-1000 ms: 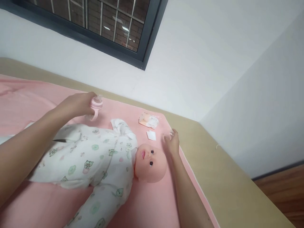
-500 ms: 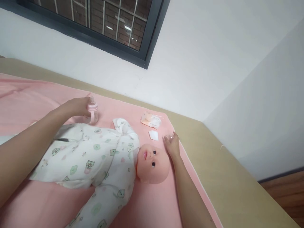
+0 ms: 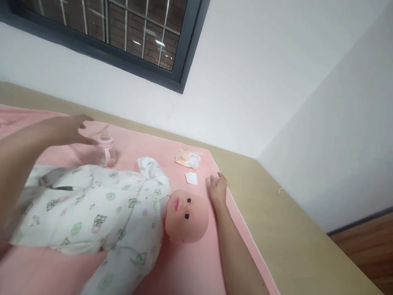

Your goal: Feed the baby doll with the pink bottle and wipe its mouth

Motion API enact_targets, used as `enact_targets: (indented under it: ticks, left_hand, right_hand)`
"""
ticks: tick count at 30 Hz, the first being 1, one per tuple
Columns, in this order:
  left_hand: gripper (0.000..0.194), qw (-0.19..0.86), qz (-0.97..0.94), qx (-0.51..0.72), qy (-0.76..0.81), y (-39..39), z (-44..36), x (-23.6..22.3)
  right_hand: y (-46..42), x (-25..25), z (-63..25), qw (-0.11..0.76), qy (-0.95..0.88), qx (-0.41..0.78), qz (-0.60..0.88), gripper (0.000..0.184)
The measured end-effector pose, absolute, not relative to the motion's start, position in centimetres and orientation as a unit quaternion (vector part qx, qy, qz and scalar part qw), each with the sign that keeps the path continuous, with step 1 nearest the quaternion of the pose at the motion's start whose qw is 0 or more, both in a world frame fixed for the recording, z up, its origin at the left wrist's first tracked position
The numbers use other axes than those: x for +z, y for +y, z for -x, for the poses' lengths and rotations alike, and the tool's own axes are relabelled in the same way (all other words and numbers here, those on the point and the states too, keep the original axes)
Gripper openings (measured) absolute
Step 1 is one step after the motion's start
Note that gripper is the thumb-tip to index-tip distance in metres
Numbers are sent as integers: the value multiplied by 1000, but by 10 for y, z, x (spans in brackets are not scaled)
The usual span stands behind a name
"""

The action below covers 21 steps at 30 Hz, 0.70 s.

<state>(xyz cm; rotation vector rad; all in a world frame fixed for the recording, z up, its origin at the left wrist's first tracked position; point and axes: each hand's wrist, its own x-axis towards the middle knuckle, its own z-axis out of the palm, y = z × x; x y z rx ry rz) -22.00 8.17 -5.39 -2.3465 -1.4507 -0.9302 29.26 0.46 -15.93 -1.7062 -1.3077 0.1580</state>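
Observation:
A baby doll [image 3: 184,217] in a white printed sleepsuit [image 3: 92,209] lies on its back on a pink blanket [image 3: 190,266]. A small pink baby bottle [image 3: 106,150] stands upright on the blanket beyond the doll's body. My left hand [image 3: 70,129] hovers just left of the bottle, motion-blurred, with the fingers apart and nothing in them. My right hand [image 3: 217,189] lies flat on the blanket beside the doll's head, fingers stretched out. A small clear thing sits at its fingertips; I cannot make out what it is.
A pack of wipes [image 3: 188,158] and a white square pad [image 3: 190,178] lie on the blanket past the doll's head. The blanket covers a tan mattress [image 3: 294,241] set against white walls, under a dark-framed window [image 3: 123,37]. Wooden floor [image 3: 368,250] shows at right.
My left hand set the pink bottle upright on the blanket, let go and drew back to the left. My right hand stayed by the doll's head.

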Motion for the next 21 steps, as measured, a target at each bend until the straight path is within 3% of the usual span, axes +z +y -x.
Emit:
enact_targets:
  ticks: [1, 3, 5, 8, 12, 21]
  left_hand:
    - [104, 96, 737, -285, -605, 72, 212, -42]
    - [89, 35, 697, -244, -673, 47, 184, -19]
    - [66, -5, 723, -247, -645, 21, 146, -4]
    - [53, -39, 779, -228, -582, -4, 91, 3]
    - [43, -148, 864, -174, -448, -7, 35, 0]
    - [38, -211, 936, 72, -273, 4, -56, -6]
  right_hand:
    - [4, -158, -293, 480, -531, 61, 696, 57]
    - [4, -156, -295, 498, -520, 57, 692, 51]
    - [2, -154, -297, 522, -504, 59, 685, 46]
    - [-1, -150, -298, 559, -476, 64, 676, 40]
    - [-5, -146, -296, 580, -458, 39, 672, 32]
    - [-2, -152, -307, 586, -412, 24, 697, 33]
